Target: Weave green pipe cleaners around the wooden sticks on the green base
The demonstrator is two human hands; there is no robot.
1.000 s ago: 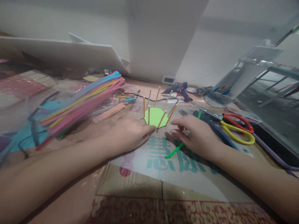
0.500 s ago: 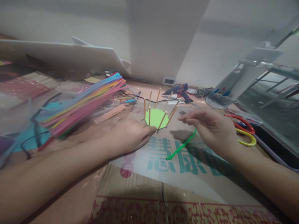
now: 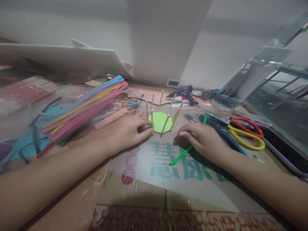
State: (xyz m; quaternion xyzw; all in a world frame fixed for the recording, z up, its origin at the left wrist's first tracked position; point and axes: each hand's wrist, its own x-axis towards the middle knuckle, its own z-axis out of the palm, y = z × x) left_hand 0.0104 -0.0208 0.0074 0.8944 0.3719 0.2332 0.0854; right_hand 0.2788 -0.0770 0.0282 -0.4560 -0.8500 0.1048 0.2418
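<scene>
A bright green disc [image 3: 159,122] lies on the printed sheet, with several thin wooden sticks [image 3: 166,124] standing around its edge. My left hand [image 3: 131,130] is at the disc's left edge, its thumb and fingertips closed around the foot of a front-left stick [image 3: 152,118]. To the right of the disc, my right hand [image 3: 201,138] rests low with curled fingers; what they hold, if anything, is hidden. A green pipe cleaner [image 3: 179,157] passes under my right hand and shows again beyond it.
Colourful pipe cleaners [image 3: 89,109] lie in a bundle at the left. A blue glue gun [image 3: 184,94] sits behind the disc. Pliers [image 3: 191,118], scissors with red and yellow handles [image 3: 246,138] and a clear container [image 3: 226,99] are at the right.
My left hand's fingertips have shifted left along the disc's front edge to the front-left stick. My right hand has moved down and closer to me, its fingers curling over the green pipe cleaner.
</scene>
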